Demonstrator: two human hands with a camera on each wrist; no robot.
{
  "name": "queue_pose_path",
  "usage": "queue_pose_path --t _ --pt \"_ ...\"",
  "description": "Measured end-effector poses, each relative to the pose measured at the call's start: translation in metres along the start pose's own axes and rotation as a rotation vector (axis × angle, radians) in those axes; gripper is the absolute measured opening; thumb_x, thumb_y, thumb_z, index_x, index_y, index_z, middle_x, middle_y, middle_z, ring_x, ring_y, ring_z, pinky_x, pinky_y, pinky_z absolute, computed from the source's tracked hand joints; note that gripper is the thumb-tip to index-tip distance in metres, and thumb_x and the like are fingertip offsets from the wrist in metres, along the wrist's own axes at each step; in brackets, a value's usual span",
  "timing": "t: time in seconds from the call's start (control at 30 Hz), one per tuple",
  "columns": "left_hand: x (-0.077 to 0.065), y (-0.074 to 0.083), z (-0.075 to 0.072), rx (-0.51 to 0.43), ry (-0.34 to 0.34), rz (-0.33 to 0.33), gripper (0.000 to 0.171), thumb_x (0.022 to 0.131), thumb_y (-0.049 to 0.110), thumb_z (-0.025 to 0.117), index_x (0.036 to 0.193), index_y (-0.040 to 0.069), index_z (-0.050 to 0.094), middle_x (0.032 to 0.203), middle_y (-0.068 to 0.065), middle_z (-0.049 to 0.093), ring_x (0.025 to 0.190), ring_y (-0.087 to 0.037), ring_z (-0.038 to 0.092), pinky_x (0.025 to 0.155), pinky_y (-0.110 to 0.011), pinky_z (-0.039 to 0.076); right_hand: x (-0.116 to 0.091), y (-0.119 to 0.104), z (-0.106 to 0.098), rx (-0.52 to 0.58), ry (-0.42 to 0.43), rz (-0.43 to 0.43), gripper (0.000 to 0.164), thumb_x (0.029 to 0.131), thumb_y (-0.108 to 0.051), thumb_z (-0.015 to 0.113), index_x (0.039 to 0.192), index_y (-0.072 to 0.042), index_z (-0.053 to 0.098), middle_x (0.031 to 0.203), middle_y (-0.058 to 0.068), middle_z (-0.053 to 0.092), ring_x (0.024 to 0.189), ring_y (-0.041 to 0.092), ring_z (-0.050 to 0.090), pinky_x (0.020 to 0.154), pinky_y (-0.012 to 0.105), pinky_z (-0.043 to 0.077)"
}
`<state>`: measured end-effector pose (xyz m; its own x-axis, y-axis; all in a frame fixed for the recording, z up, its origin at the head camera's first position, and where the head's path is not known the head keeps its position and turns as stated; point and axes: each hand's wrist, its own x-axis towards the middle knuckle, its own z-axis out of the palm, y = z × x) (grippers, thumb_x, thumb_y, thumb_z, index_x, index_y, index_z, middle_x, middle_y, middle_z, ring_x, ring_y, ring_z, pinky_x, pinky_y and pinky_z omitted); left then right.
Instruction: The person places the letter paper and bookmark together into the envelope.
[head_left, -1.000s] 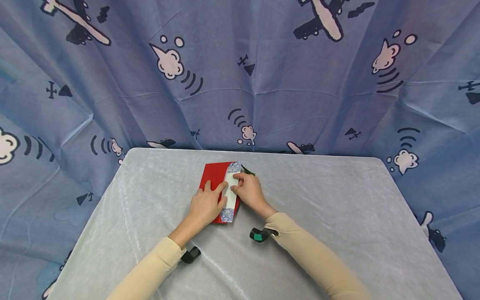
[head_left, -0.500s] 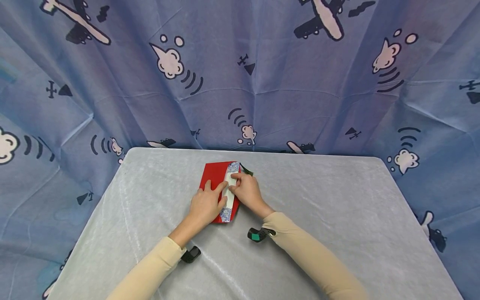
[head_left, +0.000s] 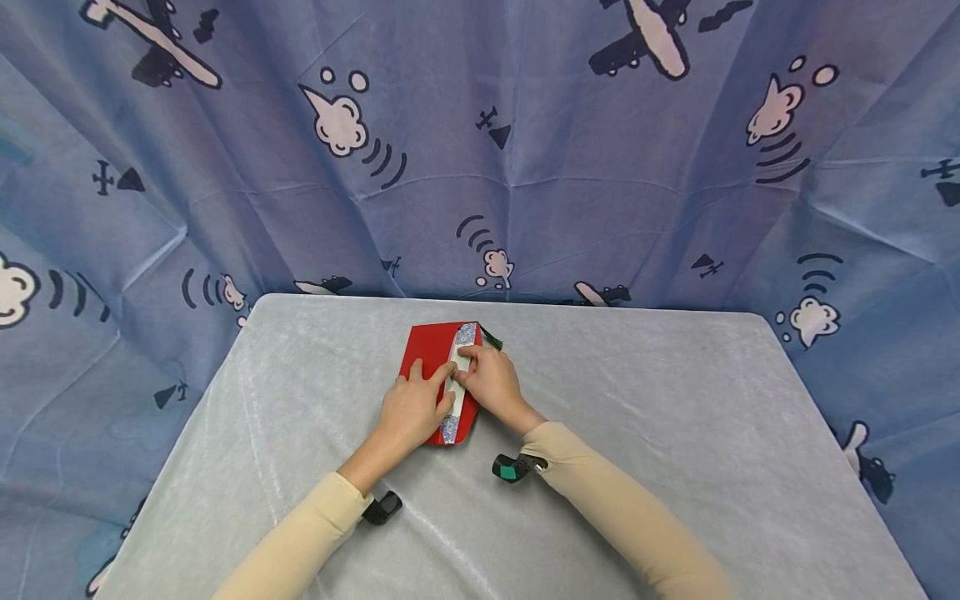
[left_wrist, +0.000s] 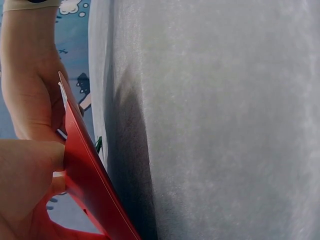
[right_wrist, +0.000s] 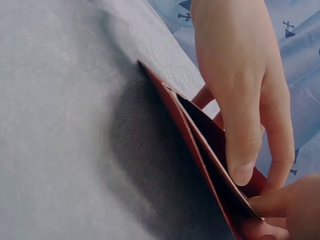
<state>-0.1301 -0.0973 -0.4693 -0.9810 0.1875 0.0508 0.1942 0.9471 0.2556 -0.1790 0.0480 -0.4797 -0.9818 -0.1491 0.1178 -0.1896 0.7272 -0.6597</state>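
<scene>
On the pale tabletop lies a red envelope (head_left: pixel 429 343), somewhat raised along one edge in the wrist views. Along its right side runs a white bookmark (head_left: pixel 466 334) with blue patterned ends, its left edge tucked at the pocket's mouth. A dark green tassel (head_left: pixel 492 338) trails from its top corner. My left hand (head_left: pixel 408 411) rests on the envelope with fingers spread, index finger and thumb reaching the pocket's edge. My right hand (head_left: pixel 495 387) pinches the bookmark's right side. Seen from the right wrist, the envelope's layers (right_wrist: pixel 220 200) gap apart beside the left thumb (right_wrist: pixel 243 167).
A grey-white cloth covers the table (head_left: pixel 675 400). Behind it hangs a blue curtain (head_left: pixel 420 225) printed with airplanes and clouds. Black wrist devices sit at both sleeves (head_left: pixel 307 529).
My right hand has moved slightly left with the bookmark, whose visible strip has narrowed, showing more red to its right. The tassel shifted left too. My left hand stays in place.
</scene>
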Motion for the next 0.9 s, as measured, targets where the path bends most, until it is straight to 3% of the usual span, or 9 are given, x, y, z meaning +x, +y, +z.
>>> queue_pose_path --t 0.9 --pt "0.0003 -0.0002 0.001 0.0 -0.016 -0.009 0.052 0.093 0.038 0.063 0.142 0.027 0.053 0.14 -0.029 0.052 0.093 -0.043 0.064 0.073 -0.049 0.059 -0.0008 0.0029 0.0042 -0.091 -0.01 -0.017 0.039 0.08 -0.019 0.081 0.117 -0.009 0.073 0.06 0.002 0.062 0.055 0.009 0.051 0.052 0.024 0.039"
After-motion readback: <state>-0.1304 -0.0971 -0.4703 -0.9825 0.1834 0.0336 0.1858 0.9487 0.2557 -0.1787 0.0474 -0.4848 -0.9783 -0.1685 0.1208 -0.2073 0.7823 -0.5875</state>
